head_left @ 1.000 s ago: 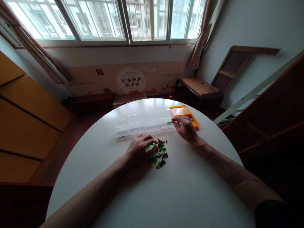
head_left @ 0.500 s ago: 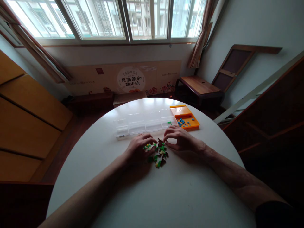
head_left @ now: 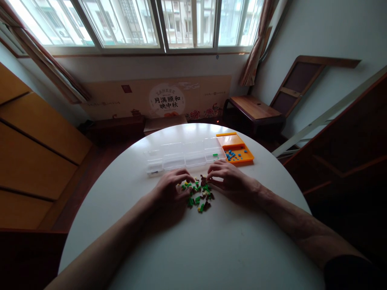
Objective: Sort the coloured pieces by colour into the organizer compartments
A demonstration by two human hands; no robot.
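A small pile of green, brown and yellow toy bricks (head_left: 199, 195) lies on the round white table (head_left: 193, 241). My left hand (head_left: 171, 187) rests on the table at the pile's left edge, fingers curled, tips touching the bricks. My right hand (head_left: 231, 179) sits at the pile's upper right, thumb and fingertips pinched at a brick there; whether it grips one I cannot tell. Behind the hands stands a clear plastic compartment box (head_left: 184, 155) with a green piece in its right cell.
An orange tray (head_left: 237, 147) holding several small blue pieces sits right of the clear box. Beyond the table are a wooden bench (head_left: 254, 110), a folded table leaning on the wall, yellow cabinets at left and a window.
My right hand came back from the clear box's right cell, leaving a green piece there, and now reaches the pile. My left hand shifted slightly left along the pile.
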